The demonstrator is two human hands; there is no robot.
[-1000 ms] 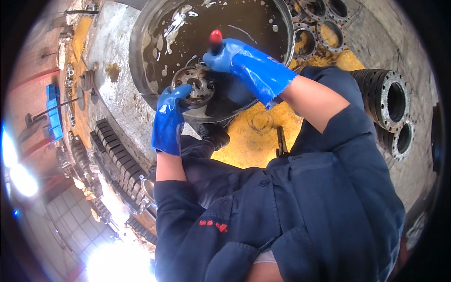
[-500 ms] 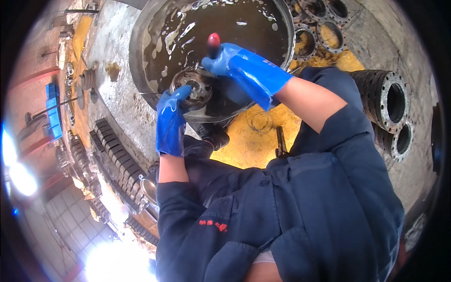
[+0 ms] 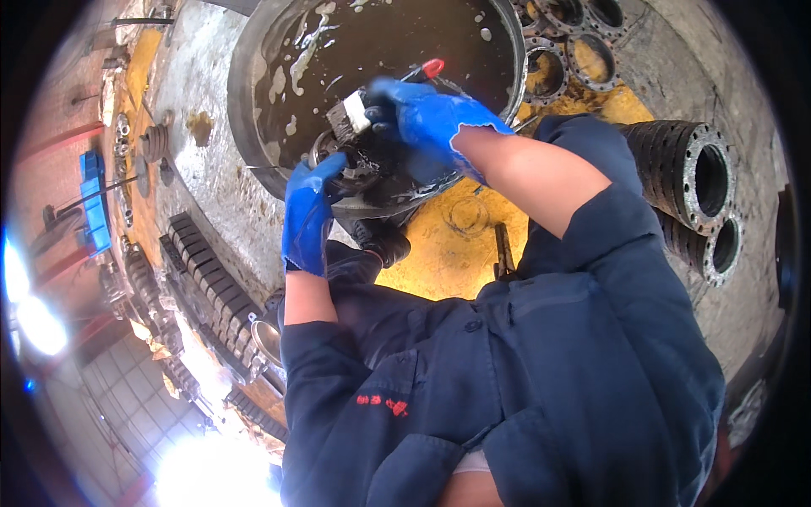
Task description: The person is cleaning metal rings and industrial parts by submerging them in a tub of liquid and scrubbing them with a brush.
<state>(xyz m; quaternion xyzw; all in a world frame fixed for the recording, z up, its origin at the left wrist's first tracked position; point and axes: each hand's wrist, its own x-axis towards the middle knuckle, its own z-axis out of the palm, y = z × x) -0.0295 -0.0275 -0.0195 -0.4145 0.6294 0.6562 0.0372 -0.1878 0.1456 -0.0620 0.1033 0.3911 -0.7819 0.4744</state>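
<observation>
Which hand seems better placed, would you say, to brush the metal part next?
Likely the right hand: it holds the brush, whose head overlaps the metal part in this view. The left hand holds the part's near side.

Brush (image 3: 358, 112): white block, dark grey bristles on one face, black handle with red end. Gripped in right hand (image 3: 410, 101); tilted, bristles facing down-left, red end sticking out up and to the right past the hand. Grip area blurred, most of handle hidden. Round metal part (image 3: 322, 149): dark, greyish, shiny rim on its left side. Held at near-left edge by left hand (image 3: 309, 184), over near side of the tub (image 3: 244, 110). Right portion dark, partly covered. Bristles right at the part's upper side; contact can't be told.
</observation>
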